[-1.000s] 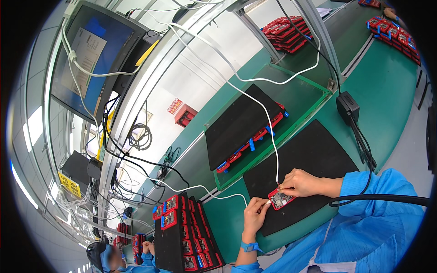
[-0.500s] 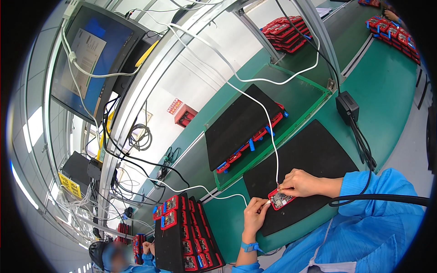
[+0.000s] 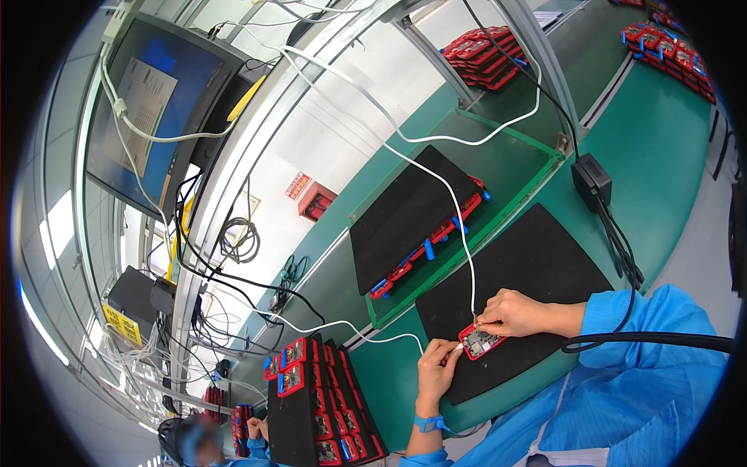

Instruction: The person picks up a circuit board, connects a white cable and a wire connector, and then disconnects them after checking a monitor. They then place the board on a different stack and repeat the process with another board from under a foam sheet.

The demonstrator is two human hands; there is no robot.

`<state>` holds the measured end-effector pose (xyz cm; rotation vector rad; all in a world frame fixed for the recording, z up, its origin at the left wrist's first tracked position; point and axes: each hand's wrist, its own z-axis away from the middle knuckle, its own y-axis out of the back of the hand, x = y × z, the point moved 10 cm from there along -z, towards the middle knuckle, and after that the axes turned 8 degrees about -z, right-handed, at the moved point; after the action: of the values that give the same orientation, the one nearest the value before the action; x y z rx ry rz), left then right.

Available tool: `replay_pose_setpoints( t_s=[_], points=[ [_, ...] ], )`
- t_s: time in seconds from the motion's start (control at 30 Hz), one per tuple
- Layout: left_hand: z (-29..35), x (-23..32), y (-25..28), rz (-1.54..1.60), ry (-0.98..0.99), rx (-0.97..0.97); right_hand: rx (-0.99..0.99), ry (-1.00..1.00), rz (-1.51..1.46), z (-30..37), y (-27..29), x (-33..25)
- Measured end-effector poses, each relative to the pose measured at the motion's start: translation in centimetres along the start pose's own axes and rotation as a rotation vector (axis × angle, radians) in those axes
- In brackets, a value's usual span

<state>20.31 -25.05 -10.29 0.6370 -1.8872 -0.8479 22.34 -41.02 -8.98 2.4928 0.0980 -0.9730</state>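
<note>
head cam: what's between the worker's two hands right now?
In the head view, a small red circuit board lies on the black mat between the left hand and the right hand, with white cables running to it.

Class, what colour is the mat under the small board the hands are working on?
Black mat, seen in the head view.

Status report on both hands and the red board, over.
Left hand on white cable plug. Right hand pinching second cable at red board. Board on black mat.
</note>
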Motion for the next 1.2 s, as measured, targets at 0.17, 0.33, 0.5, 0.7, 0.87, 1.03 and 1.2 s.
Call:
replay_pose_setpoints(
  t_s=[0.17,0.33,0.5,0.7,0.87,1.03,1.2],
  points=[
    [-0.2,-0.1,-0.1,0.0,0.031,-0.007,-0.005,0.01,-0.003,0.0,0.0,0.3],
    [-0.2,-0.1,0.1,-0.003,0.03,0.007,-0.007,0.007,-0.017,-0.2,0.0,0.2],
    [-0.3,-0.2,-0.1,-0.002,0.03,0.002,-0.009,0.001,-0.029,-0.1,0.0,0.5],
    [0.1,-0.2,-0.3,0.015,0.026,-0.012,0.002,0.009,-0.02,0.3,-0.2,0.2],
    [-0.1,0.3,-0.6,-0.061,-0.048,-0.033,0.032,0.034,0.022,0.2,0.3,-0.2],
    [0.1,-1.5,-0.9,0.133,0.127,-0.123,0.375,-0.132,-0.134,-0.8,5.9,1.0],
    [0.2,-3.1,-1.7,0.449,0.261,-0.236,0.559,-0.207,-0.158,0.5,8.8,2.6]
  ],
)
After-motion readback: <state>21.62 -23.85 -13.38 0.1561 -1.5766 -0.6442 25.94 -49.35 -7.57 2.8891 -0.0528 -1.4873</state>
